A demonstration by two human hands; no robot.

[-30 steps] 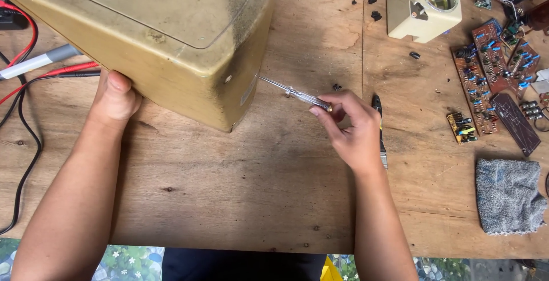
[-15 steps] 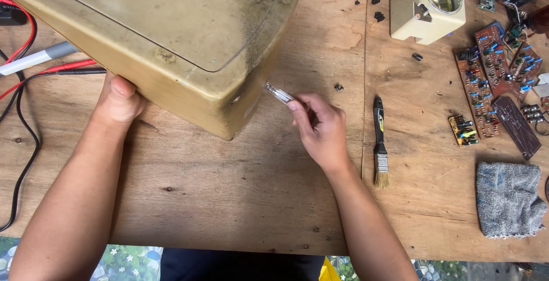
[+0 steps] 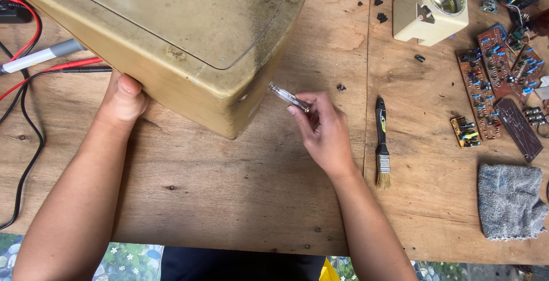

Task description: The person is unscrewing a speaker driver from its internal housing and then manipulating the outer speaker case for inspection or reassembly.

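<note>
The right hand (image 3: 326, 129) pinches a slim clear-handled screwdriver (image 3: 289, 97) between fingertips and thumb, its tip now close against the corner of the yellowed plastic housing (image 3: 171, 35); a second ago it sat farther right, over the paintbrush (image 3: 381, 144). The tool has closed in on the casing's side, probably at a screw, though the spot is too small to tell. The left hand (image 3: 123, 101) braces the housing's near edge, thumb up, fingers hidden beneath. The scuffed, grimy shell rests tilted on the grainy wooden worktop (image 3: 229, 201). Farther right lie a grey cloth (image 3: 510, 201) and brown circuit boards (image 3: 492, 81).
</note>
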